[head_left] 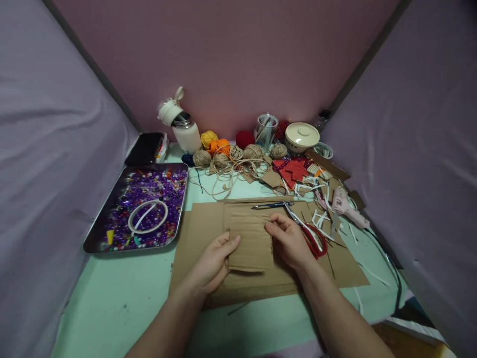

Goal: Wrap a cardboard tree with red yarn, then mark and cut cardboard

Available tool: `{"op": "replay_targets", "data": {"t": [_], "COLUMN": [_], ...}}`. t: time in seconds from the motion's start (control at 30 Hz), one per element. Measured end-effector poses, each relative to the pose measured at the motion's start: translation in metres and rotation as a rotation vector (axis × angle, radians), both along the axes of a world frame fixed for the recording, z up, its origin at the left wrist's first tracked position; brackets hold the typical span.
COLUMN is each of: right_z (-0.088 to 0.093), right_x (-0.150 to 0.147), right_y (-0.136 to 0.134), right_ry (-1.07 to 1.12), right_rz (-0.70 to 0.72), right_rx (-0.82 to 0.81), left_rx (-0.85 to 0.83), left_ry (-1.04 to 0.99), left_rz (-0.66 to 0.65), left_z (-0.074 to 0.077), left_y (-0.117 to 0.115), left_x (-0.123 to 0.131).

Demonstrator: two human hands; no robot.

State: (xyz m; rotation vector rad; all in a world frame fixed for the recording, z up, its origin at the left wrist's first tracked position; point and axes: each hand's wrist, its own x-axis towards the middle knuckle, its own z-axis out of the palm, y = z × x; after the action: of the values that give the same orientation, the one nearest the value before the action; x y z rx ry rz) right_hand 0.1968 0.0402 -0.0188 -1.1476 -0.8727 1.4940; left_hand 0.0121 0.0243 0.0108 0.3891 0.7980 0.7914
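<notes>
Between my two hands is a small, roughly square piece of corrugated cardboard (250, 243), its ridges running crosswise. My left hand (215, 261) pinches its left edge, thumb on top. At the upper right corner, the thumb and fingers of my right hand (286, 237) close on the same piece. Below it lie larger flat cardboard sheets (199, 233). Scissors with red handles (316, 241) rest just right of my right hand, blades pointing up and left. A dark pen (272, 205) lies beyond the piece, near the scissor tips.
On the left stands a metal tray (134, 250) of purple beads with a white ring (148, 217) in it. Yarn balls (253, 153), a white bottle (187, 136), a clear cup (266, 132) and a lidded bowl (301, 136) line the back. A corded glue gun (348, 209) lies right among white strips.
</notes>
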Motion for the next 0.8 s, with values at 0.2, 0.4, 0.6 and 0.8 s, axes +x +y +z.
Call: {"op": "replay_targets", "data": {"t": [0.2, 0.4, 0.6, 0.8], "right_z": [0.010, 0.009, 0.005, 0.006], "right_x": [-0.005, -0.005, -0.002, -0.001], "right_y": [0.000, -0.003, -0.007, -0.008], "right_ry": [-0.072, -0.145, -0.309, -0.410], "right_rz": [-0.038, -0.078, -0.069, -0.065], "right_rx": [0.082, 0.179, 0.255, 0.270], "left_rx": [0.081, 0.160, 0.220, 0.191], "left_ry": [0.110, 0.154, 0.175, 0.147], "left_rz": [0.164, 0.225, 0.268, 0.315], "left_z": [0.000, -0.005, -0.009, -0.008], "left_y": [0.001, 0.004, 0.005, 0.006], "left_x": [0.003, 0.002, 0.002, 0.000]}}
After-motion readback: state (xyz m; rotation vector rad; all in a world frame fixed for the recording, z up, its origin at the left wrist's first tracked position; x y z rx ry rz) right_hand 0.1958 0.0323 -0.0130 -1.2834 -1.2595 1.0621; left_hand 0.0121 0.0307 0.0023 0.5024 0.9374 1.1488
